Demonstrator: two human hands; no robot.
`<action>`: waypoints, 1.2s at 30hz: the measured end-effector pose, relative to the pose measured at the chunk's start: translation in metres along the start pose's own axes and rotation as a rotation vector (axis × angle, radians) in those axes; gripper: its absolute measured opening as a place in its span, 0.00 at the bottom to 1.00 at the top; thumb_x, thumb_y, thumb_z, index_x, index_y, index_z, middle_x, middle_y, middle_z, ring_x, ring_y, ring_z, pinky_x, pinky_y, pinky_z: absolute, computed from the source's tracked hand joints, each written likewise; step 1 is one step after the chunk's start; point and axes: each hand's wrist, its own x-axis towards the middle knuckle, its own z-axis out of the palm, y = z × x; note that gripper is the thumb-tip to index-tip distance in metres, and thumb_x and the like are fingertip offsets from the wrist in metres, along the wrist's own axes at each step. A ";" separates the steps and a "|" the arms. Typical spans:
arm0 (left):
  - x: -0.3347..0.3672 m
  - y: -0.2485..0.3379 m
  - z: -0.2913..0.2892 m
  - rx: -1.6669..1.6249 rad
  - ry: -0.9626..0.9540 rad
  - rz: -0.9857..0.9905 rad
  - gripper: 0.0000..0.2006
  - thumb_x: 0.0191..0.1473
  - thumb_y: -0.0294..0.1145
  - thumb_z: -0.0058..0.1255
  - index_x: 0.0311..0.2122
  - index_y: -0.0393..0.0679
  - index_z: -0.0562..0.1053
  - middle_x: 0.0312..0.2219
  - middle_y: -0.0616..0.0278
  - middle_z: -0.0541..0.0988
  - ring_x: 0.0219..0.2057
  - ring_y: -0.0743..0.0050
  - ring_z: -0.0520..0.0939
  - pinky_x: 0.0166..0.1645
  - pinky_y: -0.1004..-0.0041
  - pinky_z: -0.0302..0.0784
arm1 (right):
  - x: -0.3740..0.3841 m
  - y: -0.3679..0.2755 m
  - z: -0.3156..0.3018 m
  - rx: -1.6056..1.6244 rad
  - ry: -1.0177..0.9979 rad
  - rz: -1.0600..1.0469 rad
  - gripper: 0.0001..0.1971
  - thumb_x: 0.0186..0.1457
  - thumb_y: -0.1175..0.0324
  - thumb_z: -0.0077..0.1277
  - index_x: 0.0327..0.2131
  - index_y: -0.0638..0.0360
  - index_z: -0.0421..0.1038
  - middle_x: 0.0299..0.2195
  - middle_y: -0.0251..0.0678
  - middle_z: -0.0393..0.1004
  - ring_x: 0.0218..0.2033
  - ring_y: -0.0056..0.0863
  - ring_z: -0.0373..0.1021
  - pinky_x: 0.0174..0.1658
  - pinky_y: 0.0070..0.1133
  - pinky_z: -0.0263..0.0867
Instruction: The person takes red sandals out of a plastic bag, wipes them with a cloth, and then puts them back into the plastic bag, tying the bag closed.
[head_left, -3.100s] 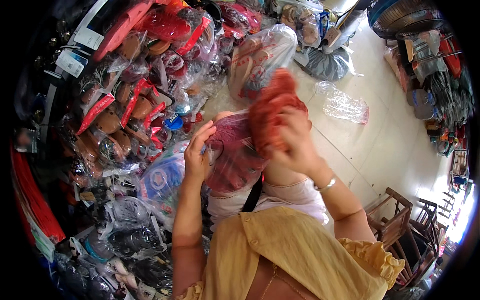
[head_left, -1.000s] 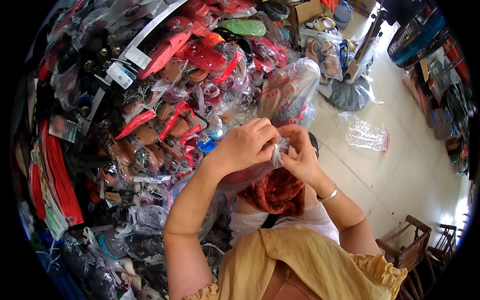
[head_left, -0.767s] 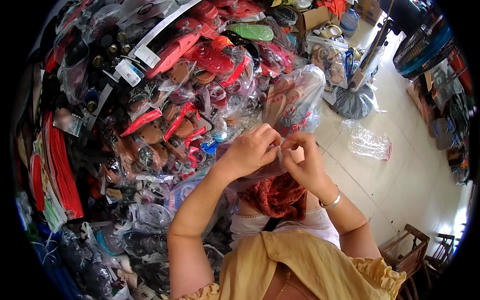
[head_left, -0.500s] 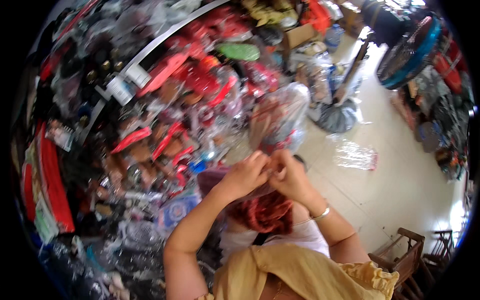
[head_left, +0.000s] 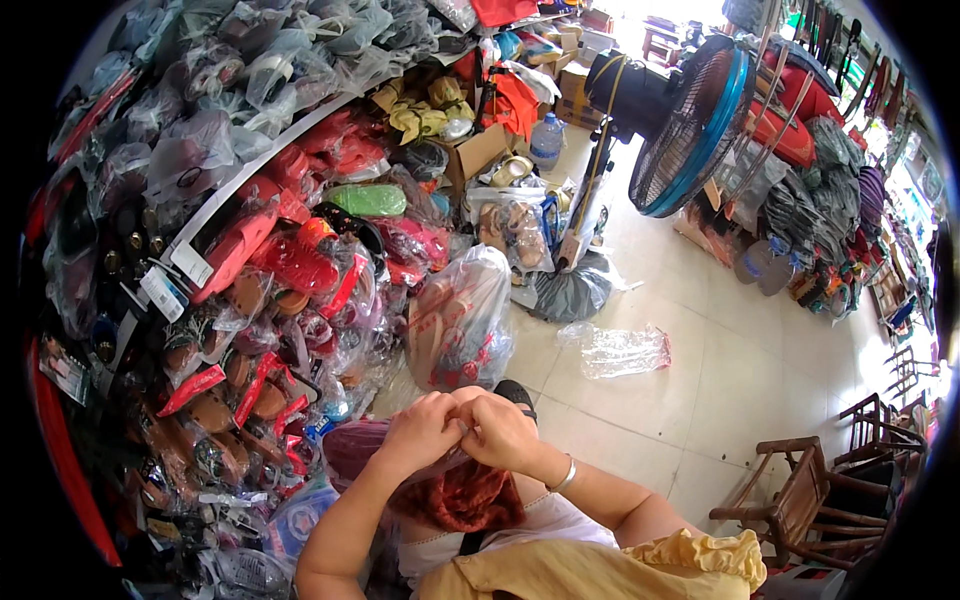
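My left hand (head_left: 424, 430) and my right hand (head_left: 503, 432) meet over my lap, fingertips pinched together. Whatever they pinch is too small or too hidden to make out. Just beside and under the left hand lies a purple-maroon item (head_left: 352, 445), which looks wrapped in clear plastic; its far part is covered by the hand and forearm. Below both hands a fuzzy dark red cloth (head_left: 468, 497) rests on my lap. A bracelet circles the right wrist.
Bagged shoes and sandals pile up on the left, among them a green sole (head_left: 366, 200). Ahead stands a clear bag of shoes (head_left: 462, 315). A fan (head_left: 695, 130), a flat plastic bag (head_left: 626, 352) on the tiles and wooden chairs (head_left: 790, 490) are to the right.
The view has swung, so the pile, fan and hands sit further left, and the hands lower in the picture. Both hands stay pinched together over my lap.
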 end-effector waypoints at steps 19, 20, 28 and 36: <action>0.006 -0.020 0.037 -0.237 0.287 -0.062 0.07 0.53 0.30 0.48 0.33 0.38 0.69 0.26 0.52 0.76 0.29 0.57 0.78 0.36 0.64 0.72 | -0.027 0.004 -0.006 0.164 -0.067 -0.012 0.12 0.40 0.76 0.55 0.29 0.62 0.63 0.28 0.40 0.69 0.30 0.41 0.66 0.34 0.29 0.64; 0.006 -0.022 0.035 -0.233 0.292 -0.063 0.07 0.53 0.30 0.48 0.33 0.38 0.69 0.26 0.52 0.76 0.29 0.57 0.78 0.36 0.64 0.72 | -0.025 -0.001 -0.007 0.166 -0.067 -0.018 0.12 0.40 0.76 0.55 0.29 0.62 0.63 0.28 0.40 0.69 0.30 0.41 0.66 0.34 0.29 0.64; 0.004 -0.006 0.033 -0.293 0.208 -0.047 0.10 0.54 0.35 0.50 0.36 0.39 0.69 0.31 0.48 0.77 0.36 0.44 0.78 0.40 0.56 0.71 | -0.028 0.006 0.006 0.400 0.106 0.372 0.11 0.50 0.76 0.55 0.33 0.59 0.62 0.29 0.31 0.70 0.31 0.21 0.69 0.35 0.19 0.66; -0.022 -0.008 0.027 -0.045 0.387 0.256 0.09 0.48 0.30 0.57 0.36 0.42 0.73 0.29 0.54 0.77 0.36 0.51 0.77 0.41 0.62 0.72 | -0.039 0.034 -0.001 1.276 0.156 0.655 0.10 0.54 0.83 0.51 0.34 0.57 0.62 0.32 0.28 0.69 0.32 0.15 0.67 0.35 0.14 0.66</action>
